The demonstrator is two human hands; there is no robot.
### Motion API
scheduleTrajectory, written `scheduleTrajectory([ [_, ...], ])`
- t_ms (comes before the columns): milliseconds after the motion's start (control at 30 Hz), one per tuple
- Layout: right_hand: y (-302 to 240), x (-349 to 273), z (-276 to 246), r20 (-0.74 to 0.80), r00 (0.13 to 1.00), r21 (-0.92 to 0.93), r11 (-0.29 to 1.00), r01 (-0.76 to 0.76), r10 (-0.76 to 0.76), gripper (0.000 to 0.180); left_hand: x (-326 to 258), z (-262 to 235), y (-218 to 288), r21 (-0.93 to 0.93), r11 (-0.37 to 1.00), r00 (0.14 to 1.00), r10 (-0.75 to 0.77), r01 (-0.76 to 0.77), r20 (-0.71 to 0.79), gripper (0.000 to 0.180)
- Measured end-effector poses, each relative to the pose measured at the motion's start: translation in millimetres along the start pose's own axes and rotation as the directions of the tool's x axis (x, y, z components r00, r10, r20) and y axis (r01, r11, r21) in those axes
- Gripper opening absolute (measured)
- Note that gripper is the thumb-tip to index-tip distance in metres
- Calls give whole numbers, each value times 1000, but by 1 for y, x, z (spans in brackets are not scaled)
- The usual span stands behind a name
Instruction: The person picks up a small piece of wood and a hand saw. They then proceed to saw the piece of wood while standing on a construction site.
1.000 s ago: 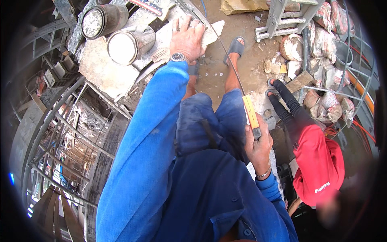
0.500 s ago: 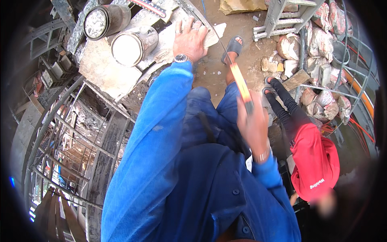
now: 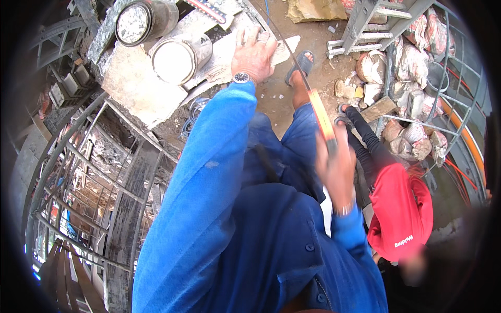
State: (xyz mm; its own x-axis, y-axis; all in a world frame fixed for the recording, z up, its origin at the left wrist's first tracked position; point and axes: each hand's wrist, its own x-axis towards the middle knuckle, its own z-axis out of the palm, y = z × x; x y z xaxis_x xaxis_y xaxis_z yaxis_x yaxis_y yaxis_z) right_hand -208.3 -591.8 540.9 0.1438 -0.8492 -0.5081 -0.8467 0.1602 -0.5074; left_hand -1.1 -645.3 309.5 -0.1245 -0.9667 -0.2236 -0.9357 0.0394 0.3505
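Right hand (image 3: 336,166): grip closed round saw (image 3: 322,115) | long axis runs forward-left over board (image 3: 282,51) | left hand (image 3: 254,57) just left, fingers spread

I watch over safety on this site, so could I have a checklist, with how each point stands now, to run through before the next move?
1. Right hand gripping the tool by its orange handle: ok, though blurred.
2. Left hand laid on the pale board, fingers clear of the blade: ok, a narrow gap shows.
3. Hands gloved: not ok, both bare.
4. Foot covered: not ok, the sandal is open-toed.
5. Person in red out of the blade's line: ok, off to the right, the blade pointing away.
6. Board firmly fixed: cannot tell.
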Motion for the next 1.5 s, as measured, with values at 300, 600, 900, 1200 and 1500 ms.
scheduleTrajectory([
  [300, -9, 110, 59, -69, 996, -23, 998, 56, -58, 24, 5, -6, 6, 52, 998, 999, 27, -29, 45, 53],
  [600, 4, -16, 1, -49, 998, -23, 999, -33, 31, 19, 2, 0, 4, 7, 999, 999, 47, -47, -2, 50],
  [900, -9, 44, 24, -111, 975, -12, 981, 194, -194, 34, 3, 10, 14, 45, 996, 997, -71, 72, -9, 47],
  [1200, -28, 42, -3, -6, 987, -72, 985, 157, -158, 39, 0, -1, 10, -44, 998, 997, -50, 48, -52, 45],
  [1500, -11, 17, -4, -40, 999, -113, 993, -25, 21, 26, -5, 4, 15, -5, 999, 996, -46, 46, -71, 46],
])
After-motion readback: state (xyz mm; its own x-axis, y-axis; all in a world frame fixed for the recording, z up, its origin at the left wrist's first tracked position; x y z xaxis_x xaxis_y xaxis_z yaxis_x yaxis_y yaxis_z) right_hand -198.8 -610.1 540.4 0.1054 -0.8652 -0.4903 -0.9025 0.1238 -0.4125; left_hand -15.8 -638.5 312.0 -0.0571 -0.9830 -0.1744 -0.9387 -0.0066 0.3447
